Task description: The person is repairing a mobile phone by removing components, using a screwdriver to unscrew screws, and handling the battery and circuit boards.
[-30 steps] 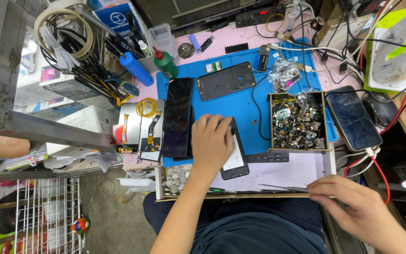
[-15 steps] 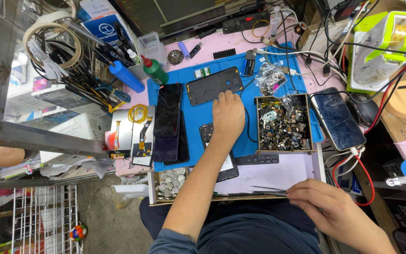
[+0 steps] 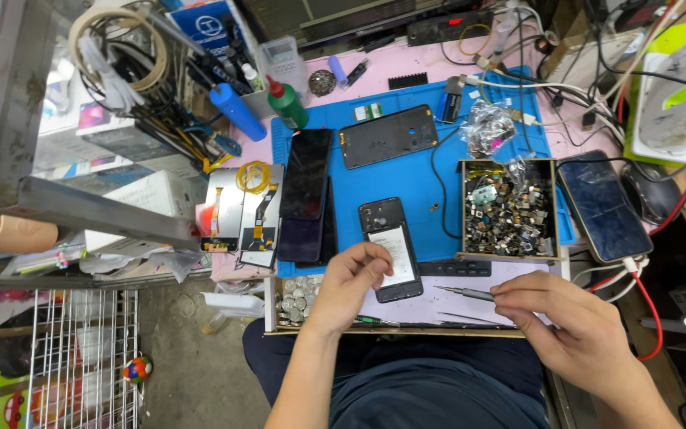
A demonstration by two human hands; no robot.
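A small black opened phone (image 3: 391,248) with a white panel inside lies at the near edge of the blue work mat (image 3: 430,179). My left hand (image 3: 349,284) rests at its lower left corner, fingers curled on the phone's edge. My right hand (image 3: 577,327) is to the right on the white sheet, its fingertips pinching the handle end of a thin metal screwdriver (image 3: 464,292) that points left toward the phone.
A brown box of small parts (image 3: 510,210) sits right of the phone. Dark screens (image 3: 305,195), a phone back frame (image 3: 388,135), display panels with flex cables (image 3: 244,210), a plugged-in phone (image 3: 603,206), tweezers (image 3: 470,319) and a tray of round metal discs (image 3: 299,295) surround it.
My left hand pulled back from the far part of the mat to the opened phone near me. My right hand moved up and left onto the screwdriver.
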